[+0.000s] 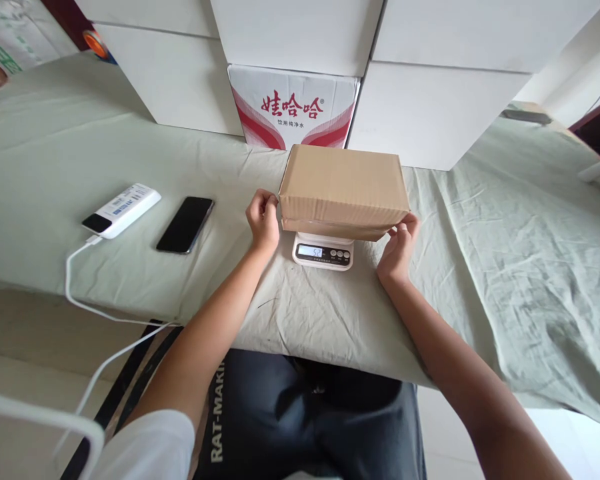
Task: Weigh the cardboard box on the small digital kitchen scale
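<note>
Two bare hands flank a plain brown corrugated cardboard box resting on a small white digital kitchen scale at the middle of the pale green cloth-covered worktop. The left hand, at nine o'clock of the box, has its grip narrow, fingertips touching the box's corner; the right hand, at four o'clock, likewise pinches the lower edge. The box overhangs the scale widely, so uneven finger pressure could likely tip it or skew the reading. A black smartphone lies well apart at nine o'clock.
</note>
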A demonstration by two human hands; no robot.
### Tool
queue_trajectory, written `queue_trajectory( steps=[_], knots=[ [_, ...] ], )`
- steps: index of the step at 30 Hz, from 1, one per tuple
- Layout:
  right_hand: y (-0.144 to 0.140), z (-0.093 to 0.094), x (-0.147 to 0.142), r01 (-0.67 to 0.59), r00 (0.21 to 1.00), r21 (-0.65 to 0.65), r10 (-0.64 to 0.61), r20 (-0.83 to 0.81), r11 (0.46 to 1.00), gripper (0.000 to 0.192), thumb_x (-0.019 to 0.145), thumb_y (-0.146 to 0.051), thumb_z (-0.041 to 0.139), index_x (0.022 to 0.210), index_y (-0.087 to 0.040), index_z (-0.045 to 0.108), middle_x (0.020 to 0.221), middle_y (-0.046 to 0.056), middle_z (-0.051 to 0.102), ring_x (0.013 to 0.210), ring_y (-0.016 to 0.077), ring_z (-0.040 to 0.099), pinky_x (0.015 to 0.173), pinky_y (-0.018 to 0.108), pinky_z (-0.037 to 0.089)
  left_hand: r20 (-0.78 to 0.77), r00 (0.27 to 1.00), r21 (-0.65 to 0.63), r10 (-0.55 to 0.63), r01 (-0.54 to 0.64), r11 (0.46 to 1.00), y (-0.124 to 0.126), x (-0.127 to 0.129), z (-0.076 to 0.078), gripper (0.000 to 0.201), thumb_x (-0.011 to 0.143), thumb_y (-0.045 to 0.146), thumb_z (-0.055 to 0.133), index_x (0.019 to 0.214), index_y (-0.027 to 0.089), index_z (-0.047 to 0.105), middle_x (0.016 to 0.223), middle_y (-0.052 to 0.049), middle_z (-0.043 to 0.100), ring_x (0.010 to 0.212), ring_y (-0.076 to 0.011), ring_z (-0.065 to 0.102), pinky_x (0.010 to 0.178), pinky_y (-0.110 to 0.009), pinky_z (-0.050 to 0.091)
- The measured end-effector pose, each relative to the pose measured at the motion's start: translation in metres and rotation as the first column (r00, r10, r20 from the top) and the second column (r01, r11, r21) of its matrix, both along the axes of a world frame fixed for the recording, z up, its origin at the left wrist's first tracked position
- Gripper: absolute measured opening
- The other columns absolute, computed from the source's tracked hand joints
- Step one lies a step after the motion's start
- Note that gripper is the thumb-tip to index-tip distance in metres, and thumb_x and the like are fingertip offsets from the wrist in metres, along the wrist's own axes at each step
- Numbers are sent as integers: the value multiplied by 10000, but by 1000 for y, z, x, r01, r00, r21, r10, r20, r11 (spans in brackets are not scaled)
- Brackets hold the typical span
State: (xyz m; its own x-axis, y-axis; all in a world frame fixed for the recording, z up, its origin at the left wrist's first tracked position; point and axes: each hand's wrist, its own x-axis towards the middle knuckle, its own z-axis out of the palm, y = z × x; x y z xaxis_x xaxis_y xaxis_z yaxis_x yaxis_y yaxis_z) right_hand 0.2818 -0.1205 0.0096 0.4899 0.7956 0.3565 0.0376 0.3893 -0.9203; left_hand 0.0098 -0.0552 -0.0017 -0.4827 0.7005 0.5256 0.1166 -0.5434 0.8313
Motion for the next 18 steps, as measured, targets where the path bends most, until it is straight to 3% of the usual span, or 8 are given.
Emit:
queue_trajectory(
  steps=[8, 18],
  knots=[
    [1, -4, 3, -19, 999, -54, 21, 46, 998, 277, 955, -510, 520, 1106, -288, 586, 1207, 16, 624, 1157, 204, 612, 1037, 393, 529, -18, 1000, -29, 13, -14, 999, -1, 3, 3, 519, 953, 617, 700, 699, 242, 447, 675, 30, 410, 679, -153, 470, 664, -320, 410],
    [0, -2, 1, -39, 999, -48, 41, 35, 998, 256, 954, -498, 510, 1079, -281, 566, 1133, 4, 584, 1065, 181, 592, 964, 345, 503, -48, 999, 5, 2, -2, 1000, 2, 1, -1, 516, 977, 586, 675, 680, 241, 431, 665, 29, 391, 666, -150, 442, 653, -327, 375]
  ],
)
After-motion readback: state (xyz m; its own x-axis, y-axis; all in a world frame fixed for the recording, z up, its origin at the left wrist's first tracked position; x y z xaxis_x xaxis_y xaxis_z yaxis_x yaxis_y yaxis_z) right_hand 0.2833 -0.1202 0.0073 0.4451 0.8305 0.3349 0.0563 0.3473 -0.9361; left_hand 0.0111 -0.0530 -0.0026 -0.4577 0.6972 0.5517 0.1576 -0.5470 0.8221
